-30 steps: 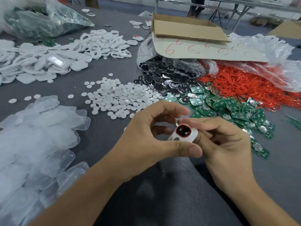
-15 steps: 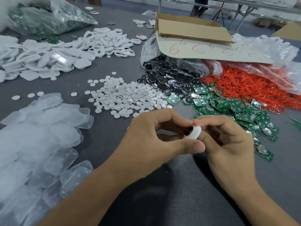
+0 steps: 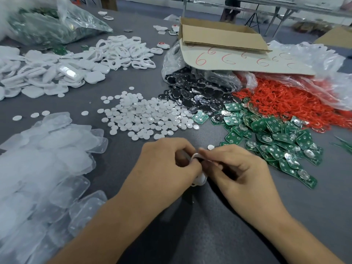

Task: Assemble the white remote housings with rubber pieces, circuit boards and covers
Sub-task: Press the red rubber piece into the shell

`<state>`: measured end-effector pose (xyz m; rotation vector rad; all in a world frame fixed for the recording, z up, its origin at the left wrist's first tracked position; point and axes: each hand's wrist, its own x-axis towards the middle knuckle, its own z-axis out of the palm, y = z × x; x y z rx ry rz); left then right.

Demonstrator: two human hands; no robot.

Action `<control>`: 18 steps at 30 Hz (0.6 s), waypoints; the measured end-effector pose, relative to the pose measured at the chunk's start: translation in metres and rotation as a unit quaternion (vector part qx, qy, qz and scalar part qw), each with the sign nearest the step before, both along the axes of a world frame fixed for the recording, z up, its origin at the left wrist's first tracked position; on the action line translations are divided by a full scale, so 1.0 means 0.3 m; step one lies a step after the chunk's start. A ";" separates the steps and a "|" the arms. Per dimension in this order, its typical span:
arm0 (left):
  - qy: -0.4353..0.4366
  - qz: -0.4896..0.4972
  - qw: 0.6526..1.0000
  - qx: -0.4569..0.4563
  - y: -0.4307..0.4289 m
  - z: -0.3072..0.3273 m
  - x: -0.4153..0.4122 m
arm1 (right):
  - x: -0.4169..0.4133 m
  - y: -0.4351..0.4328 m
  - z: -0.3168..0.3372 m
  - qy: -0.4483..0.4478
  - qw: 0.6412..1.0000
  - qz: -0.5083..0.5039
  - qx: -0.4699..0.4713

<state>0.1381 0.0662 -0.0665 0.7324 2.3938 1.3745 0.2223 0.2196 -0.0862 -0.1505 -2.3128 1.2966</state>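
Where open, bag (image 3: 322,60) of red rubber rings (image 3: 285,101)

It is a small assembly workshop: the grey counter (image 3: 209,235) carries sorted heaps of green circuit boards (image 3: 270,138), white housings (image 3: 122,50) and red rubber rings (image 3: 297,103).

Grey table (image 3: 209,235). Open cardboard box (image 3: 219,35) at far centre, sitting on a cardboard sheet (image 3: 238,62) (red 6s scrawled across it). Clear plastic bag (image 3: 76,29) far left; crumpled plastic (image 3: 314,58) right. Metal table legs (image 3: 274,18) behind.
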 end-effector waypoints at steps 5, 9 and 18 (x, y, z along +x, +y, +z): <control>-0.012 0.042 0.999 -0.023 -0.009 -0.004 -0.013 | -0.013 0.053 -0.003 -0.009 0.985 -0.104 0.139; 0.029 0.055 0.996 -0.060 -0.014 -0.002 -0.013 | -0.048 0.057 -0.026 -0.068 0.952 -0.119 0.275; 0.013 0.057 0.998 -0.028 -0.018 -0.010 -0.033 | -0.026 0.056 0.006 -0.081 0.967 -0.076 0.230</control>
